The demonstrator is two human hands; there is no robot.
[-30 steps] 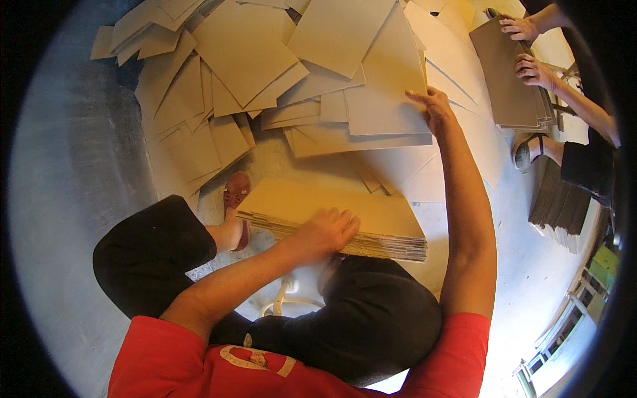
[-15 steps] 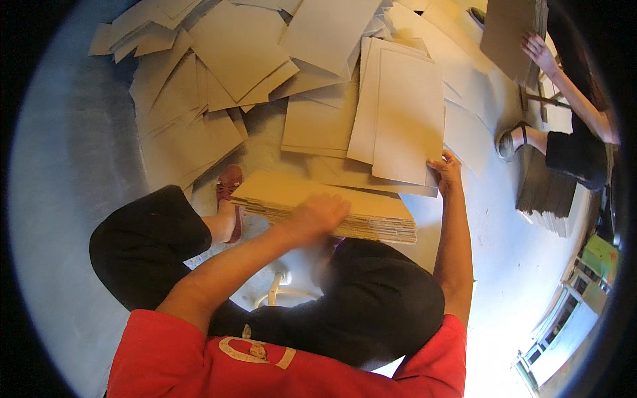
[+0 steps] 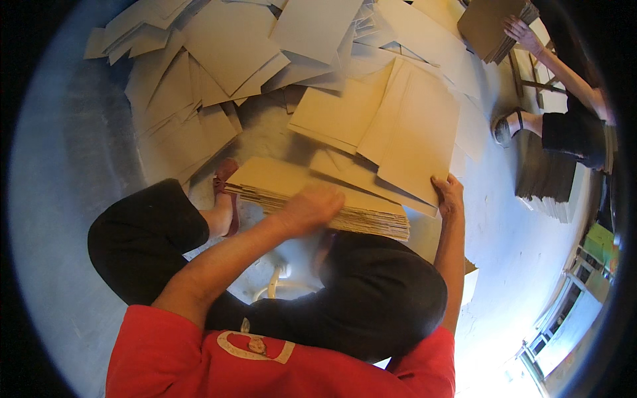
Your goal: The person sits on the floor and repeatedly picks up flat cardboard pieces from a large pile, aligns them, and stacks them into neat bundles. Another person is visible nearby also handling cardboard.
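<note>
A thick stack of tan cardboard sheets point(image 3: 375, 224) lies in front of my knees, its cut edges facing me. My left hand point(image 3: 316, 207) grips its near edge, the fingers curled over the top. My right hand point(image 3: 449, 194) is closed on the near right corner of a loose cardboard sheet point(image 3: 424, 129). That sheet overlaps others fanned out to its left, and its near end lies over the back of the stack. How many sheets are between my right fingers I cannot tell.
Overlapping loose cardboard pieces point(image 3: 229, 50) cover the floor ahead. At the far right another person's hand point(image 3: 523, 33) holds a bundle of cardboard point(image 3: 491, 26). A darker stack point(image 3: 545, 169) stands by that person's leg. Beneath me is a pale stool leg point(image 3: 273, 282).
My right hand has come slightly nearer, and the sheets at it have swung and fanned out to the right. My left hand stays on the stack. The other person's bundle has tilted and shifted left.
</note>
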